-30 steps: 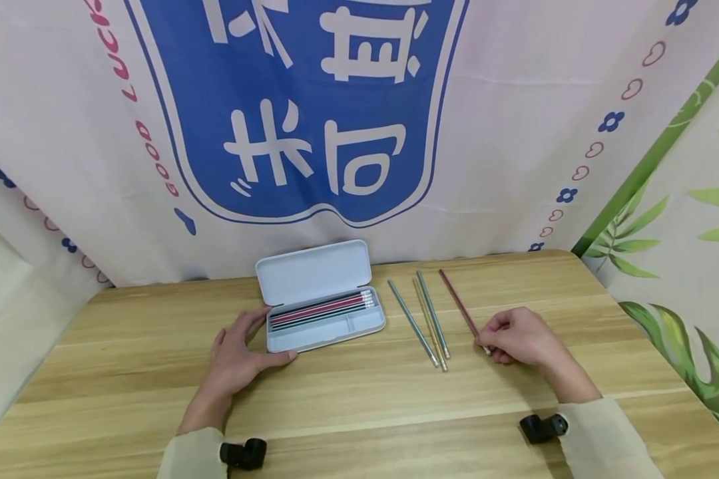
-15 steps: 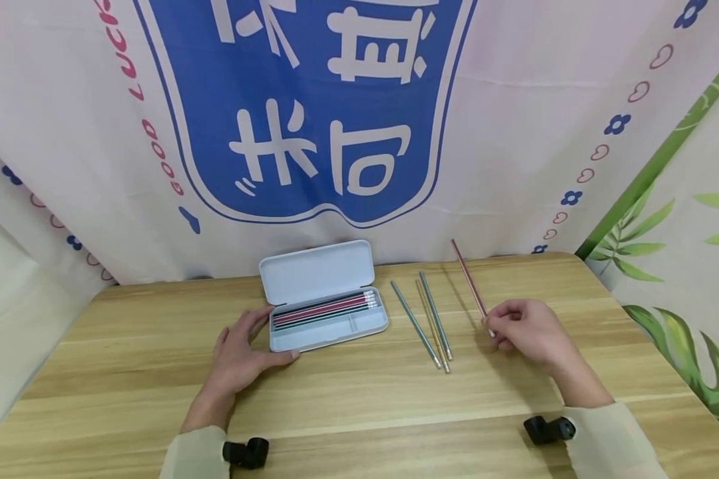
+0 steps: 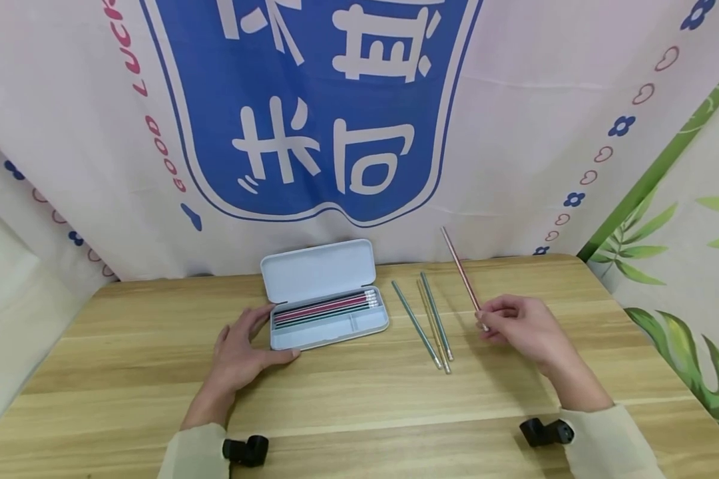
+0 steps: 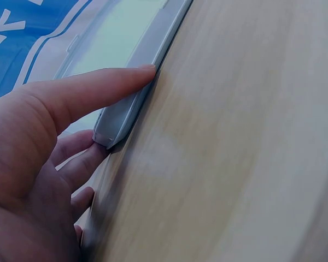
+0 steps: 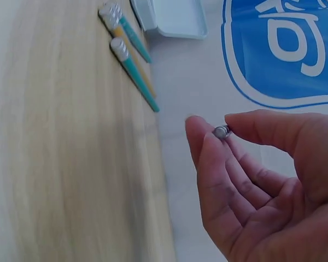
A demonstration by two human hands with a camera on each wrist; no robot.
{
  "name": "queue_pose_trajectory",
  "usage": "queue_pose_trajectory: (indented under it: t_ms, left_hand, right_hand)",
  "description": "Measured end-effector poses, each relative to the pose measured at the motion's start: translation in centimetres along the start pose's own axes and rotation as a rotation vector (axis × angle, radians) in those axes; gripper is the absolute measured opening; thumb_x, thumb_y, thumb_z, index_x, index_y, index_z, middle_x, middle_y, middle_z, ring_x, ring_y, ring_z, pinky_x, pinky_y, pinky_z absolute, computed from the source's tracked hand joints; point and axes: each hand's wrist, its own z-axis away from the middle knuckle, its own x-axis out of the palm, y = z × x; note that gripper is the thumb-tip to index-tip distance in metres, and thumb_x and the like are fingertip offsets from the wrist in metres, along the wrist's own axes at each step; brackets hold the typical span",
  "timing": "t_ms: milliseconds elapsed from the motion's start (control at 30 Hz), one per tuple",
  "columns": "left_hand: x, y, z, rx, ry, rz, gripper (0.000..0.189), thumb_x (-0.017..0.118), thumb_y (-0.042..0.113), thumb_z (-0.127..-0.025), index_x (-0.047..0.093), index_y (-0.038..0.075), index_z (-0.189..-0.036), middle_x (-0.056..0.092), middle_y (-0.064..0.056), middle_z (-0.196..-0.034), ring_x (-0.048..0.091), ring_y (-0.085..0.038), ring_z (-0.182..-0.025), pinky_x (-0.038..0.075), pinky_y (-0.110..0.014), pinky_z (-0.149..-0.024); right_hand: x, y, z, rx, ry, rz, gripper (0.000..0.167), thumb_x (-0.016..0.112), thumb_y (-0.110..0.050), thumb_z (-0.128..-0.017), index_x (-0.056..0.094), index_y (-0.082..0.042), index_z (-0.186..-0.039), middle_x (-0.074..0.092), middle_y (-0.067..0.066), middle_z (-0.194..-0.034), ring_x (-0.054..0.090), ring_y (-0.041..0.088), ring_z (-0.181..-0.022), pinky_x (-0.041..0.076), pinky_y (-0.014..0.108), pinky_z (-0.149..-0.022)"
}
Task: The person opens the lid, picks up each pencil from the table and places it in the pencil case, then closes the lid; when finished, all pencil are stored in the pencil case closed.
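Observation:
My right hand [image 3: 524, 329] pinches a dark red pencil [image 3: 461, 269] near its eraser end, between thumb and fingertips, and holds it tilted up off the table. In the right wrist view the pencil's end [image 5: 222, 131] points at the camera. At the left end of an open light-blue pencil case [image 3: 365, 327], my left hand [image 3: 236, 359] grips it, thumb along the front edge and fingers at the left corner. Inside the case's rear compartment lie several dark, red and green pencils [image 3: 323, 310]. Two green pencils [image 3: 416, 324] and a gold pencil [image 3: 429, 313] lie between case and right hand.
The case's raised lid [image 3: 317, 269] stands at the back, close to the printed curtain [image 3: 485, 186] behind the wooden table [image 3: 395, 419]. A leaf-patterned cloth [image 3: 683, 286] hangs at the right. Black wrist cameras sit on both sleeves.
My right hand has lifted the red pencil off the table and swung its far end up, then slightly left. My left hand stays on the pencil case.

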Motion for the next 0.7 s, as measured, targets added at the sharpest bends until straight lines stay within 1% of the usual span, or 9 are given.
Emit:
queue_pose_trajectory:
  t_ms: [200,400,500,633,700]
  left_hand:
    - [-0.1,0.0,0.0,-0.001,0.007,0.003,0.106,0.097,0.035,-0.077,0.041,0.013,-0.164,0.04,-0.019,-0.172,0.001,-0.041,-0.17,-0.012,-0.063,-0.134]
    - [0.0,0.3,-0.1,0.007,0.01,-0.004,0.106,0.097,0.035,-0.077,0.041,0.012,-0.163,0.041,-0.02,-0.171,0.002,-0.042,-0.169,-0.012,-0.063,-0.134]
    - [-0.1,0.3,-0.1,0.009,0.016,-0.017,0.105,0.097,0.036,-0.077,0.042,0.012,-0.163,0.042,-0.02,-0.17,0.004,-0.042,-0.169,-0.011,-0.064,-0.134]
    - [-0.1,0.2,-0.1,0.006,0.019,-0.027,0.105,0.097,0.037,-0.076,0.043,0.012,-0.162,0.043,-0.02,-0.17,0.005,-0.043,-0.169,-0.009,-0.065,-0.134]
    - [0.0,0.1,-0.1,0.002,0.02,-0.029,0.104,0.097,0.037,-0.076,0.043,0.013,-0.162,0.043,-0.019,-0.17,0.005,-0.043,-0.169,-0.009,-0.065,-0.134]
  right_hand:
    - [1.2,-0.8,0.0,-0.024,-0.007,-0.007,0.028,0.065,-0.011,-0.107,0.065,0.009,-0.126,0.076,0.022,-0.114,0.075,0.016,-0.093,0.066,0.028,-0.08]
    - [2.9,-1.5,-0.4,-0.064,-0.003,-0.014,0.024,0.066,-0.01,-0.105,0.067,0.007,-0.123,0.075,0.022,-0.112,0.076,0.021,-0.095,0.065,0.028,-0.084]
    - [3.9,-2.4,-0.7,-0.105,-0.005,-0.004,0.022,0.067,-0.009,-0.105,0.068,0.006,-0.12,0.074,0.02,-0.109,0.074,0.024,-0.094,0.064,0.029,-0.081]
    - [5.4,-3.7,-1.2,-0.161,0.002,0.037,0.018,0.069,-0.011,-0.104,0.072,0.002,-0.117,0.074,0.016,-0.104,0.069,0.024,-0.092,0.057,0.028,-0.075]
    - [6.1,-4.3,-1.5,-0.182,0.004,0.052,0.017,0.07,-0.012,-0.104,0.073,0.0,-0.116,0.074,0.016,-0.103,0.067,0.023,-0.092,0.053,0.028,-0.074]
